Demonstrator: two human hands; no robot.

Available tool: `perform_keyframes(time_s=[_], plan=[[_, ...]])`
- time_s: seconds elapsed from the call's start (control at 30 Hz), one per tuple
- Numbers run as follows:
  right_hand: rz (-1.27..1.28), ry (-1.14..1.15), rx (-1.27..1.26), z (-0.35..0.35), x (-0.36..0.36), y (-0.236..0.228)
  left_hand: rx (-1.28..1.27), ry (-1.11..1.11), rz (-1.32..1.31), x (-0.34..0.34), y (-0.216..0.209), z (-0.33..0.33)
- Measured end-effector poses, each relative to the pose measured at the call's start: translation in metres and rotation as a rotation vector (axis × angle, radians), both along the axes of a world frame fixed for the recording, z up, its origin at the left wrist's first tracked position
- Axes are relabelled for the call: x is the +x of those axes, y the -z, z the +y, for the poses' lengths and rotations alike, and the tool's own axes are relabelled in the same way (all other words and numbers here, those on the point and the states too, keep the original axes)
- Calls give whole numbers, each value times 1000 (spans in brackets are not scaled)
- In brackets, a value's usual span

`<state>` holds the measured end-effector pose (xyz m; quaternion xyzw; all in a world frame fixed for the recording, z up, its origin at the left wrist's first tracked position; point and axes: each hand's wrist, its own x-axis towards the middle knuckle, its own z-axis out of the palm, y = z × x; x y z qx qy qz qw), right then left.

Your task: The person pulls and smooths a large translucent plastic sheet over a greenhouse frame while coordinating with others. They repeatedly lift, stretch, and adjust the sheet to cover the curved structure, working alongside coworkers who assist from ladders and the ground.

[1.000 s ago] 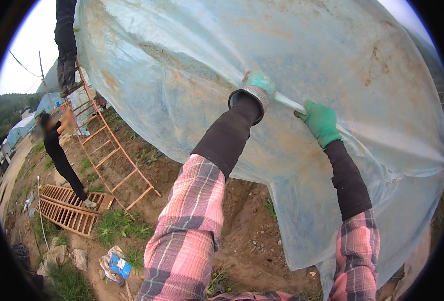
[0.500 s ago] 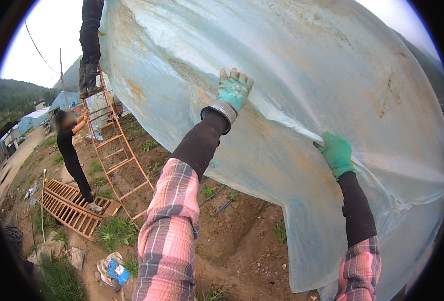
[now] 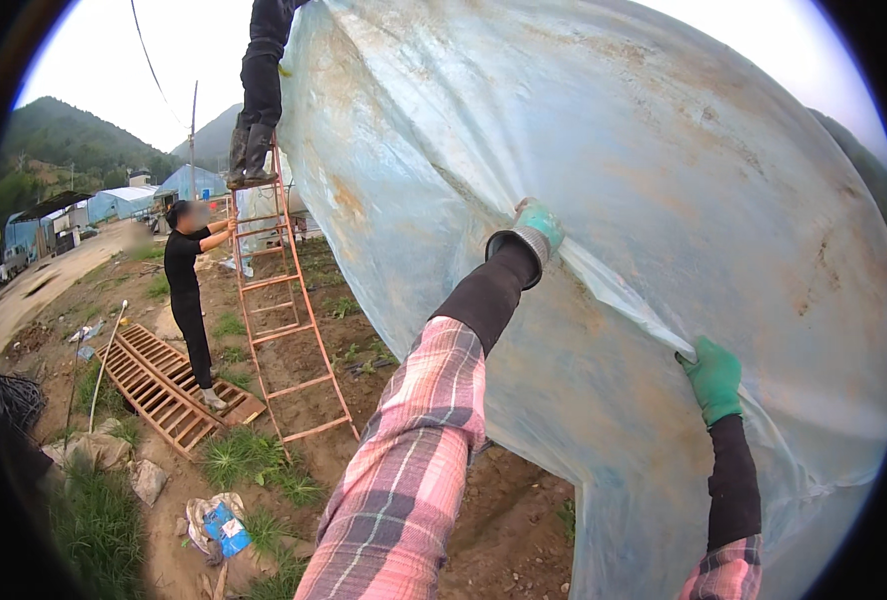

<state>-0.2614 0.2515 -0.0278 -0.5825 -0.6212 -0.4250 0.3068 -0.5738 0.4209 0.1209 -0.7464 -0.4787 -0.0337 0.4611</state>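
A large sheet of cloudy bluish plastic film, streaked with brown dirt, hangs in front of me and fills the right of the view. My left hand, in a green-coated glove, is closed on a gathered fold of the film, and creases fan upward from it. Lower right, my right hand, gloved in green too, grips the same fold with its fingers wrapped round the edge. Between the two hands the fold runs taut and slanting. Both my arms wear dark cuffs and pink plaid sleeves.
At left, a person in black holds an orange ladder; another person's booted legs stand high on it. Slatted wooden racks, a blue bag and grass lie on the soil. Greenhouses and hills stand behind.
My left hand was spread flat against the film; now it has moved right and down and closed on the fold. My right hand keeps its grip, slightly lower. The view has swung left.
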Motion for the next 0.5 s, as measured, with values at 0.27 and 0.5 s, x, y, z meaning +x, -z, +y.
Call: perform_keyframes(time_s=[0.27, 0.5], plan=[[17, 61, -11, 2, -5, 0, -46, -104, 1, 7, -1, 1], [-5, 49, 24, 0, -3, 4, -26, -160, 63, 16, 3, 4]])
